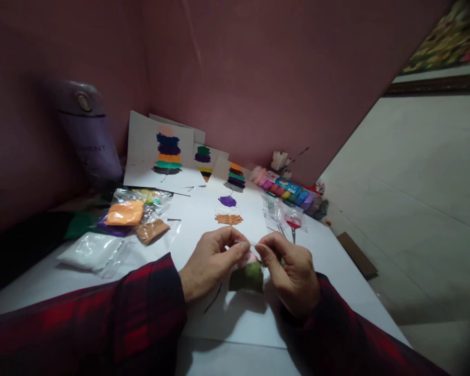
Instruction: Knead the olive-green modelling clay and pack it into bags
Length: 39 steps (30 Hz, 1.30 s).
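Note:
My left hand [219, 258] and my right hand [288, 266] are close together over the middle of the white paper. Each is closed in a pinch between thumb and forefinger. A small packet of dark green clay [246, 278] hangs just below the fingertips, and its pale top edge seems to run between both pinches. Something pinkish shows at the packet's top, too blurred to name. Just beyond my hands lies a sheet of paper [254, 214] with a purple patch, an orange-brown patch and a stack of coloured bands.
Left of my hands lie bagged clay packets: orange [125, 213], brown [152, 231] and white [90, 251]. A purple bottle [90, 136] stands behind them. Painted sheets [141, 151] lean on the wall. To the right are red-handled scissors [293, 223] and a multicoloured clay pack [288, 189].

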Each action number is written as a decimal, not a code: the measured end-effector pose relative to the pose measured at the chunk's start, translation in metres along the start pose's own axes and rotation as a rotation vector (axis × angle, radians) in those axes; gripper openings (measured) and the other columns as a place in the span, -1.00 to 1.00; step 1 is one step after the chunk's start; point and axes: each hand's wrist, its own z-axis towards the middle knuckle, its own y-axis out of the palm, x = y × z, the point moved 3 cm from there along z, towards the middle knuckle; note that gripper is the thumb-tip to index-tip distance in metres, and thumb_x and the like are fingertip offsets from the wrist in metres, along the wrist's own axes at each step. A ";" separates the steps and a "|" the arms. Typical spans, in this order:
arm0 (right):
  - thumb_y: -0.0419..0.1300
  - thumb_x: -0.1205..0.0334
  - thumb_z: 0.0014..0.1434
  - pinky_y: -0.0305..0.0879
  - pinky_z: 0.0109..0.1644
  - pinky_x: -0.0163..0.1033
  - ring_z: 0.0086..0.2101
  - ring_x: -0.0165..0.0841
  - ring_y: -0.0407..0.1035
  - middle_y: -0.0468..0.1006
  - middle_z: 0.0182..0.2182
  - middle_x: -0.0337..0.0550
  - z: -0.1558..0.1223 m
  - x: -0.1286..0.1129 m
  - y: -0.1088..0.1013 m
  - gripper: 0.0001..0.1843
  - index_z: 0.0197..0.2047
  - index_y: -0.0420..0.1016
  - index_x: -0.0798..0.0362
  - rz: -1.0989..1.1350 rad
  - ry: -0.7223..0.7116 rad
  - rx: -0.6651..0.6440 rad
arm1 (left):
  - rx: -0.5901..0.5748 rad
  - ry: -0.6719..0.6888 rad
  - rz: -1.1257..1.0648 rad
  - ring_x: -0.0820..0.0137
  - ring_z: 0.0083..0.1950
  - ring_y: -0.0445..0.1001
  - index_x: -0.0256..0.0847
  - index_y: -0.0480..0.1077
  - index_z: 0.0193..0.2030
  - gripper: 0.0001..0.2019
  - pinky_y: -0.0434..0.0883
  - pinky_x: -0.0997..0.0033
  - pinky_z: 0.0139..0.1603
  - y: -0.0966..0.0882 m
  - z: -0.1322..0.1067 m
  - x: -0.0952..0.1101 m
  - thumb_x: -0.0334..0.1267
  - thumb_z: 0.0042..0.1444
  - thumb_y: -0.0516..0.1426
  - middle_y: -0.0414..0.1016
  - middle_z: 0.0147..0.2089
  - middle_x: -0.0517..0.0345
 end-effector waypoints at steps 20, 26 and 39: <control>0.07 0.22 0.35 0.13 -0.51 -0.32 -0.62 -0.46 0.21 0.32 -0.64 -0.33 0.001 0.002 -0.004 -0.67 -0.49 0.30 0.02 -0.045 0.005 0.065 | 0.090 -0.010 0.085 0.34 -0.32 0.45 -0.28 0.41 -0.38 -0.77 0.39 0.28 -0.21 -0.004 -0.001 0.004 -0.11 0.09 0.19 0.51 -0.37 0.07; 0.07 0.21 0.35 0.11 -0.52 -0.33 -0.63 -0.47 0.20 0.30 -0.65 -0.34 0.001 0.003 -0.004 -0.66 -0.49 0.30 0.03 -0.048 0.006 0.066 | 0.095 0.009 0.115 0.35 -0.33 0.42 -0.27 0.41 -0.39 -0.77 0.37 0.28 -0.22 -0.005 -0.002 0.007 -0.12 0.09 0.18 0.48 -0.39 0.10; 0.07 0.20 0.35 0.11 -0.51 -0.32 -0.63 -0.46 0.20 0.31 -0.65 -0.34 0.001 0.003 -0.004 -0.66 -0.49 0.31 0.02 -0.058 0.011 0.068 | 0.057 -0.021 0.095 0.41 -0.36 0.36 -0.28 0.42 -0.37 -0.76 0.30 0.38 -0.29 -0.003 -0.001 0.005 -0.10 0.11 0.19 0.44 -0.40 0.15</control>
